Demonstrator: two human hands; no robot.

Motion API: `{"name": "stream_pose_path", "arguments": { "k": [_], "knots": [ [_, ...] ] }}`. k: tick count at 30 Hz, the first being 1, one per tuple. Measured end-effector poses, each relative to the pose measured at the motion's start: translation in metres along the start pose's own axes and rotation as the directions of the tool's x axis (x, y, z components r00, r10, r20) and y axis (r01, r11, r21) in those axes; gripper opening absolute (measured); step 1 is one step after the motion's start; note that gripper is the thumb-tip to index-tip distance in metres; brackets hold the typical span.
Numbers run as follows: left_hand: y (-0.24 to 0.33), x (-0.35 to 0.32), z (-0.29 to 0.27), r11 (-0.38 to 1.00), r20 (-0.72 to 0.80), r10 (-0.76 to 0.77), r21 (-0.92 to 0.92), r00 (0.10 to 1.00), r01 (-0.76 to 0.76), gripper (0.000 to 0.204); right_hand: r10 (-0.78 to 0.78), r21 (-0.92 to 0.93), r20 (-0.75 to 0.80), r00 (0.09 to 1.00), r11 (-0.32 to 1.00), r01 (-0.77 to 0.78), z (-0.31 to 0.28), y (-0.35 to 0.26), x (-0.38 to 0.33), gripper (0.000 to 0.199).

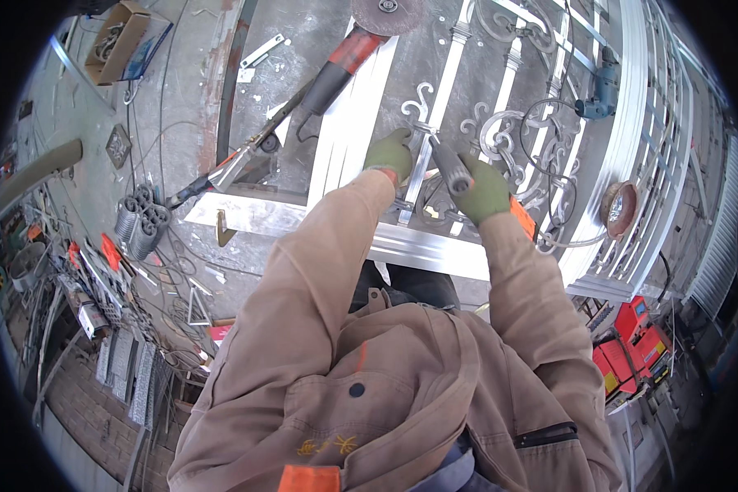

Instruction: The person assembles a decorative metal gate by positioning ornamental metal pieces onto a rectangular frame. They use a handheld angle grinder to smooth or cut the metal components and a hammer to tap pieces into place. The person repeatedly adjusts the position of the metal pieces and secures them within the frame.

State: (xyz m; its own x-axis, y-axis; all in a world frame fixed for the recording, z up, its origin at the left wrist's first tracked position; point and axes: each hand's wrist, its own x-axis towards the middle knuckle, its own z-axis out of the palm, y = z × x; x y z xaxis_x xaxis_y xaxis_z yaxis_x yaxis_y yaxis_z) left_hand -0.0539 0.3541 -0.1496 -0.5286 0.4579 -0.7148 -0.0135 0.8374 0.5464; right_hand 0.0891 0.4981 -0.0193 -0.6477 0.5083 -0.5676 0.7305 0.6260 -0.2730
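My left hand [389, 153], in a green glove, is closed beside an upright silver bar [444, 90] of a metal railing panel. Its fingertips are at the foot of a small grey scroll ornament [418, 102], and what they grip is hidden. My right hand [482, 195], also gloved in green, is wrapped round a dark grey cylindrical tool [451, 166]. The tool slants up and left, its far end close to the bar by my left hand. Below both hands runs the panel's silver bottom rail [426, 248].
A red and black angle grinder [340, 70] lies at the panel's upper left. On the right are a teal power tool [603, 90] with its cable, a rusty round dish [619, 205] and stacked railings. A cardboard box [123, 45], coiled springs [142, 217] and scattered tools lie left.
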Motion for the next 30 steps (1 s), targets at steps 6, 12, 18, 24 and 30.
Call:
{"name": "stream_pose_path", "arguments": {
  "k": [6, 12, 18, 24, 30],
  "knots": [
    [-0.031, -0.092, -0.027, 0.966, -0.234, 0.175, -0.149, 0.956, -0.213, 0.039, 0.014, -0.179, -0.184, 0.983, 0.983, -0.048, 0.034, 0.091, -0.073, 0.095],
    [-0.079, -0.168, -0.038, 1.000, -0.165, 0.017, 0.025, 0.986, -0.014, 0.032, 0.178, -0.160, -0.330, 0.927, 0.957, -0.241, 0.072, 0.182, -0.085, 0.111],
    [-0.061, -0.177, 0.022, 0.921, -0.058, 0.142, 0.372, 0.988, -0.111, 0.041, 0.194, -0.127, -0.299, 0.934, 0.962, -0.240, 0.080, 0.196, -0.090, 0.116],
    [-0.041, -0.161, 0.043, 0.796, 0.114, -0.077, 0.605, 0.991, -0.008, 0.063, 0.137, -0.235, -0.200, 0.970, 0.955, -0.184, 0.079, 0.200, -0.091, 0.107],
    [-0.041, -0.164, 0.056, 0.679, 0.098, -0.084, 0.734, 0.992, -0.015, 0.068, 0.123, -0.157, -0.232, 0.965, 0.974, -0.162, 0.087, 0.209, -0.091, 0.101]
  ]
}}
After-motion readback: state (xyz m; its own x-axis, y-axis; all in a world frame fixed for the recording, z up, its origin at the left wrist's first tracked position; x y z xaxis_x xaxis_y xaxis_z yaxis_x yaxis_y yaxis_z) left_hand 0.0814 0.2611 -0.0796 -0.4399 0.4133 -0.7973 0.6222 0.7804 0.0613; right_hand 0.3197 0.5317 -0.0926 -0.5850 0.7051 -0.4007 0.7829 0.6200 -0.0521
